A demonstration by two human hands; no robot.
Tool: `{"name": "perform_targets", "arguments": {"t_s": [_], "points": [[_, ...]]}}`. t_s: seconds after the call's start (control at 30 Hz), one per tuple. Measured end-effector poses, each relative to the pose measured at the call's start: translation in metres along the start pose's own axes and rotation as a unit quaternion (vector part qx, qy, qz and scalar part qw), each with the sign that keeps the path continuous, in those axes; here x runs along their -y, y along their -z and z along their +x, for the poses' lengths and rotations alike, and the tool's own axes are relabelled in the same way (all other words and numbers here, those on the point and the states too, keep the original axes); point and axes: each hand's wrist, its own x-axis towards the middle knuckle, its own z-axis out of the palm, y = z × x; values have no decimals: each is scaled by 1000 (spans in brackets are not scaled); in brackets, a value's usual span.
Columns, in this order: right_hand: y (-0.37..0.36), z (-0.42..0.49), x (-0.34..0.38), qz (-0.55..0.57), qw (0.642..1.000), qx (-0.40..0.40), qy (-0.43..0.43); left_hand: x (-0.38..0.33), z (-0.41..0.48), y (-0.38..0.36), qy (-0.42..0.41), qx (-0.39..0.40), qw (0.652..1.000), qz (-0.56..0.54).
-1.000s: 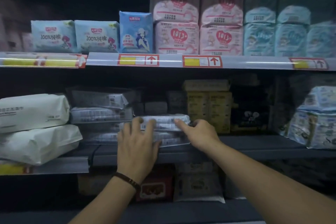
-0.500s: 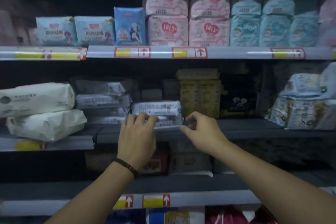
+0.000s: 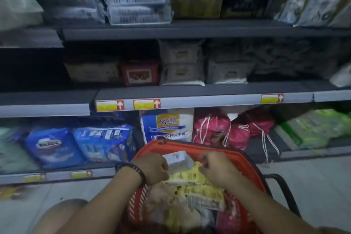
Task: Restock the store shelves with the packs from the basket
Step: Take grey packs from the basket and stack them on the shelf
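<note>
Dark grey store shelves (image 3: 209,29) run in tiers across the view. The upper ones sit deep in shadow, and the light is dim throughout. Pale strips (image 3: 218,99) along the shelf fronts carry yellow price labels (image 3: 147,104) with white arrows on red. Below lies a pale grey floor (image 3: 313,186) — smooth, blurred toward the edges.

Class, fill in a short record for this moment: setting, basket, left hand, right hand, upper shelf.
Setting: store aisle, stocked shelves
Basket: red basket, holding yellow packs
Left hand: grips a white pack above the basket
Right hand: curled beside that pack; grip unclear
Upper shelf: two grey packs stacked
</note>
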Motion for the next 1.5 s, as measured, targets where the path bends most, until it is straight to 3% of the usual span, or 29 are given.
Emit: {"name": "perform_targets", "arguments": {"t_s": [0.1, 0.33, 0.5, 0.63, 0.7, 0.8, 0.93, 1.07, 1.17, 1.3, 1.33, 1.43, 1.5], "points": [[-34, 14, -5, 16, 998, 61, -26, 1, 6, -4, 20, 60, 997, 35], [-92, 45, -11, 83, 996, 33, -28, 3, 22, -2, 28, 70, 997, 12], [-112, 56, -21, -50, 997, 51, -14, 8, 26, -5, 31, 86, 995, 32], [-125, 53, -23, -40, 998, 36, -13, 10, 31, -4, 31, 95, 995, 22], [-121, 55, -22, 2, 998, 53, -22, 14, 33, -2, 34, 97, 995, 7], [-100, 60, -20, 157, 983, 91, -28, 25, 34, 0, 49, 64, 997, -18], [-54, 45, -8, 354, 925, 130, -53, 41, 30, -3, 62, 9, 997, -37], [-19, 38, -8, 435, 887, 131, -80, 47, 23, -2, 50, -7, 991, -121], [6, 30, -8, 477, 867, 117, -77, 46, 17, 4, 50, 14, 952, -302], [22, 19, -8, 518, 850, 71, -61, 29, 8, 6, 11, 31, 821, -570], [23, 17, -8, 528, 846, 54, -54, 24, 7, 7, -5, 2, 804, -594], [30, 11, -3, 535, 842, -25, -64, 16, 7, 7, -57, -153, 808, -567], [34, 7, 2, 576, 809, -21, -112, 8, 6, 7, -98, -268, 798, -530]]}}
